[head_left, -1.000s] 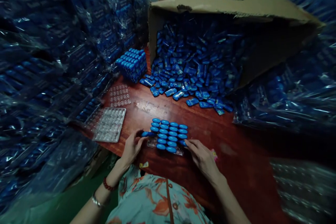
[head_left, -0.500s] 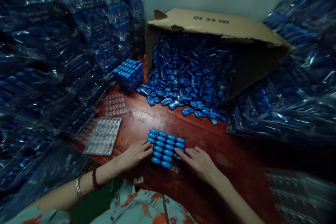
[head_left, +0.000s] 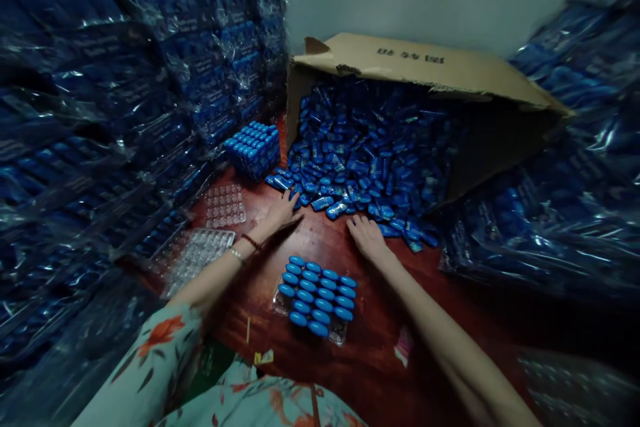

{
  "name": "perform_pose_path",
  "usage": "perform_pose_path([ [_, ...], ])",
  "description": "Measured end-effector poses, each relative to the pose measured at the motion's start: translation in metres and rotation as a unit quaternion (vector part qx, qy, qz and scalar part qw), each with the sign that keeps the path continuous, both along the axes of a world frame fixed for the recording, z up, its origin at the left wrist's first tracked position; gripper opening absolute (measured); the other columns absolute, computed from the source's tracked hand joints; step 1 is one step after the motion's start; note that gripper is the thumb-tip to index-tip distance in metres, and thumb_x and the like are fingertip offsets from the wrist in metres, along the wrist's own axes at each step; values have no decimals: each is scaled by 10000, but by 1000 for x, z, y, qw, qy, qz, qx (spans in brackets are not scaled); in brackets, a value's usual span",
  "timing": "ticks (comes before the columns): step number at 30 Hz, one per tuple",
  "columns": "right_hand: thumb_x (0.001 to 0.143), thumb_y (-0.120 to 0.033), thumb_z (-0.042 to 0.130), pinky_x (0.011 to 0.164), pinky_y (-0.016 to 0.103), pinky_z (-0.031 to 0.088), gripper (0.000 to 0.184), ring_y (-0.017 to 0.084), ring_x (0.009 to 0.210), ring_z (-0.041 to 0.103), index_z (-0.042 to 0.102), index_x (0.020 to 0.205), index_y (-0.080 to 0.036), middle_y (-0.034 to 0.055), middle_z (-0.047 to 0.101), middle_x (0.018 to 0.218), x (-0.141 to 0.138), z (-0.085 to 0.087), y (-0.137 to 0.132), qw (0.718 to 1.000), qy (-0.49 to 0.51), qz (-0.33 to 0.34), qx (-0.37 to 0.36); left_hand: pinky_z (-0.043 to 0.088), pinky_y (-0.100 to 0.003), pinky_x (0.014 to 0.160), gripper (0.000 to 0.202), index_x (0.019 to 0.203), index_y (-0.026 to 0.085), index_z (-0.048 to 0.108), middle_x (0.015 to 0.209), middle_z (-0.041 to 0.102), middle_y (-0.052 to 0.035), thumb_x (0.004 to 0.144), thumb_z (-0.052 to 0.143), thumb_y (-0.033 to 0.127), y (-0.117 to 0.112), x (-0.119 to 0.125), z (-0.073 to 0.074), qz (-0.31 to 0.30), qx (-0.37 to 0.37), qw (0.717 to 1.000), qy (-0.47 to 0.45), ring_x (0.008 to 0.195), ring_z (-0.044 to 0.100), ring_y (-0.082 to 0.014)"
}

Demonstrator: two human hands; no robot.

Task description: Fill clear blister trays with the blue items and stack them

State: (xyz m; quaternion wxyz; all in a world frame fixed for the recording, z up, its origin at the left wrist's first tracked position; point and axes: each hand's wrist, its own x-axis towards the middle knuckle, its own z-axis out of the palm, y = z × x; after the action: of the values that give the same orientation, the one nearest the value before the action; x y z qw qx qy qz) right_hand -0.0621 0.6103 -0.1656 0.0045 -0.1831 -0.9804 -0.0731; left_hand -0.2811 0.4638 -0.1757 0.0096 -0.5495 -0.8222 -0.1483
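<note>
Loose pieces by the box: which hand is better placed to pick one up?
Probably the left hand: its fingers already rest on the loose pieces; the right hand lies just short of them.

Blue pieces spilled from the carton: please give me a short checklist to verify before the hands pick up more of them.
1. Left hand at the loose blue pieces: ok, fingers on the edge of the pile.
2. Right hand at the pile: ok.
3. Either hand already gripping a piece: cannot tell.
4. Filled tray lies flat on the table: ok.
5. Free slots left in that tray: cannot tell.
6. Empty clear trays within view: ok.
</note>
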Motion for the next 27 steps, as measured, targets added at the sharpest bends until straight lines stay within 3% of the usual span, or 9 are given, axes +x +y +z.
perform_pose_path([
  [3,846,-77,358,746,329,455,354,230,914,578,560,1130,-141,146,614,1013,30,6,-8,997,45,-30,-50,394,-454,944,324,1105,50,560,1215,499,-245,848,507,239,10,-6,-3,-3,-14,1000,-16,1109,492,-329],
  [5,885,-190,371,781,328,467,344,222,943,589,500,1201,-150,133,609,1078,69,8,-18,976,139,-70,-151,411,-438,930,311,1129,44,540,1185,523,-237,859,451,170,-2,-7,-6,-5,-7,1000,-29,1083,515,-306],
  [9,875,-401,452,776,314,500,342,192,864,627,534,1135,-193,68,649,1006,150,4,-57,883,281,-162,-340,465,-379,883,346,1223,106,477,1134,565,-166,903,362,164,-58,0,-11,-1,44,996,-71,1002,572,-229],
  [11,858,-410,494,762,308,514,312,185,849,631,570,1077,-202,58,655,972,173,-1,-88,850,319,-184,-376,483,-356,869,315,1197,164,510,1108,560,-121,908,396,219,-95,13,-10,17,134,986,-100,979,579,-201],
  [13,848,-369,532,774,326,522,243,188,859,629,601,1017,-209,58,657,947,180,-8,-120,841,351,-170,-376,503,-344,826,283,1146,197,558,1053,544,-92,894,444,256,-132,33,-3,49,204,970,-121,922,586,-184],
  [16,852,-229,534,787,341,531,186,183,880,628,607,1023,-224,59,651,944,171,-20,-156,856,378,-89,-342,510,-331,801,290,1162,214,555,1000,550,-69,888,474,264,-179,72,11,98,209,958,-168,893,591,-173],
  [21,843,-38,372,795,310,536,497,174,977,606,497,1278,-244,98,605,1079,156,-22,-162,923,291,66,-244,530,-284,741,305,1095,186,527,942,604,-39,819,611,287,-214,129,17,179,264,922,-221,829,619,-159],
  [24,829,-9,339,756,309,533,539,170,922,599,479,1296,-238,101,604,1034,149,-5,-152,950,201,115,-207,531,-266,717,184,990,175,554,867,607,-28,833,595,262,-213,145,8,128,263,930,-224,788,620,-149],
  [27,865,-51,352,676,294,515,448,155,792,578,515,1239,-237,81,602,928,139,12,-147,967,113,130,-187,526,-262,740,197,1072,183,558,935,619,-55,891,479,191,-206,147,-2,26,231,957,-171,850,621,-150],
])
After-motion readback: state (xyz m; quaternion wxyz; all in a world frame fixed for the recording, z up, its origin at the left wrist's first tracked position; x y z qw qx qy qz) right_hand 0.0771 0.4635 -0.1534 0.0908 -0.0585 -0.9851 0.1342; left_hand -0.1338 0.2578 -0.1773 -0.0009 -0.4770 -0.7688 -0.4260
